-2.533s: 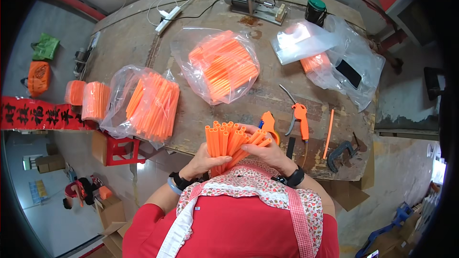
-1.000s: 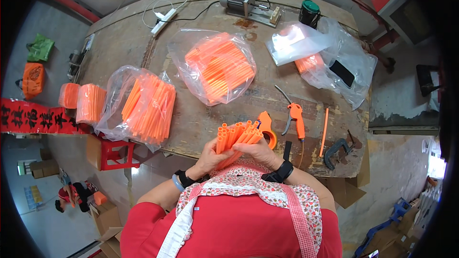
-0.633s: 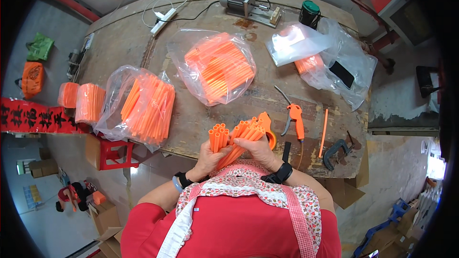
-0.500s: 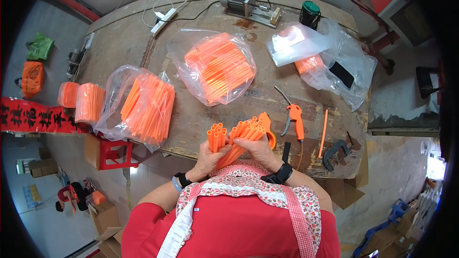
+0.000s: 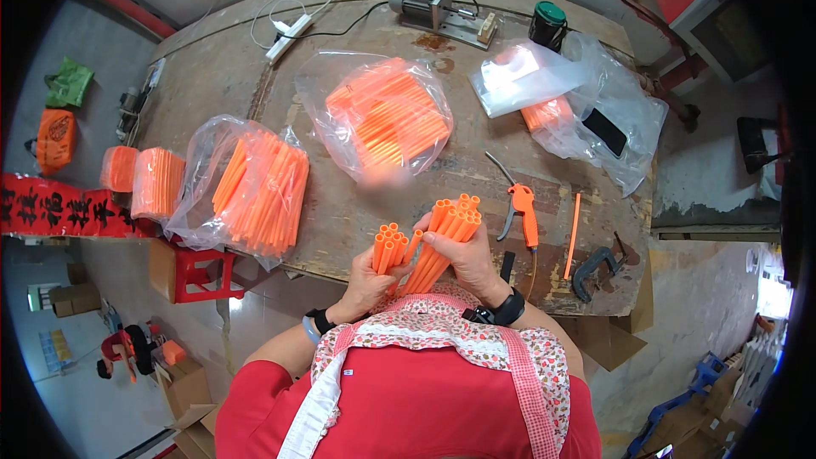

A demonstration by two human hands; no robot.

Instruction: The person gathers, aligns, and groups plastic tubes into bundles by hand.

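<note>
Left hand [image 5: 367, 282] fingers wrapped round small bundle of orange tubes [image 5: 387, 246]. Right hand [image 5: 469, 262] fingers clamped on larger tube bundle [image 5: 444, 238], just beside. Orange-handled pliers [image 5: 521, 208] on counter [image 5: 340, 204], right of fingers.

Bare table [image 5: 357, 204] ahead, flanked by tube bags [image 5: 255, 187] and cutters [image 5: 520, 208]

orange tubes' [image 5: 438, 242] lower ends hidden by hands, phone [image 5: 605, 132] veiled by plastic bag [image 5: 625, 98]
</note>
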